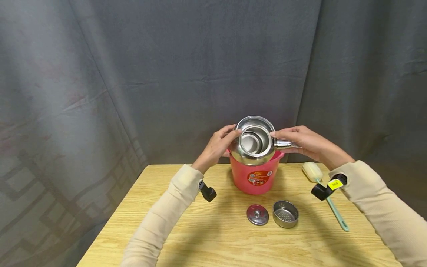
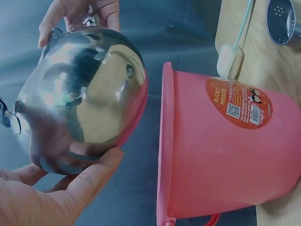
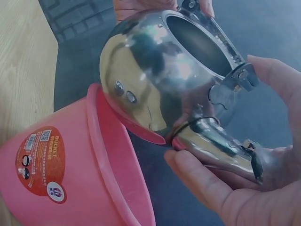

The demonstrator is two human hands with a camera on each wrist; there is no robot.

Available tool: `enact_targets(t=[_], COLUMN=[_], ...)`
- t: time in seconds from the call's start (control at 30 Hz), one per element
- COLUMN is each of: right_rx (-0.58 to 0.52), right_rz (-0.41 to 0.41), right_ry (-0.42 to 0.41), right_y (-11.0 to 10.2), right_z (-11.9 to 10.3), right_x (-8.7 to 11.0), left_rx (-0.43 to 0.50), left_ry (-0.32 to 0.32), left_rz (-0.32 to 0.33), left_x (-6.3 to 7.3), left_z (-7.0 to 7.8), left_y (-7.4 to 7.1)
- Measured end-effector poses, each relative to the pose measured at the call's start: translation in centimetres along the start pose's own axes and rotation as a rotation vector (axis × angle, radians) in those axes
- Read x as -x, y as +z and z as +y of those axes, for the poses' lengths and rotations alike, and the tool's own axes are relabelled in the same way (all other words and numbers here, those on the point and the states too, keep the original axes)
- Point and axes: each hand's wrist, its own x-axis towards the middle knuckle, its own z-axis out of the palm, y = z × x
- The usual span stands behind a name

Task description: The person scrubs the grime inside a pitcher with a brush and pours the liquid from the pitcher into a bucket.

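Observation:
A shiny stainless-steel teapot (image 1: 251,159) is held tilted over the pink bucket (image 1: 239,180), its round mouth facing the head camera. On one side my left hand (image 1: 216,145) grips the pot's body, fingers and thumb spread round it in the left wrist view. Across from it, my right hand (image 1: 308,141) holds the pot by the spout side, with the spout (image 3: 211,141) between fingers and thumb. The pot's metal handle (image 3: 221,40) lies close along the mouth in the right wrist view. Whether the pot touches the bucket's rim cannot be told.
In front of the bucket lie a round metal lid (image 1: 257,215) with a knob and a perforated metal strainer (image 1: 285,215). A sponge brush with a green handle (image 1: 337,214) rests at the right of the wooden table (image 1: 150,207). Grey curtain (image 1: 200,74) hangs behind.

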Motion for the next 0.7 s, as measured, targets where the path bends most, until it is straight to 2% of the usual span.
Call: enact_targets(t=[0.17,0.5,0.7], right_rx=[-0.054,-0.112,-0.161], right_rz=[-0.050,-0.085,-0.113], right_ry=[0.011,0.032,0.010], right_y=[0.1,0.5,0.7], right_z=[-0.1,0.0,0.3], right_x=[0.1,0.2,0.3], left_rx=[0.036,0.059,0.096], left_ry=[-0.040,-0.101,-0.143], left_rz=[-0.007,-0.039,-0.033], left_x=[0.3,1.1,1.5], left_z=[0.2,0.3,0.2], left_y=[-0.3,-1.0,-1.4])
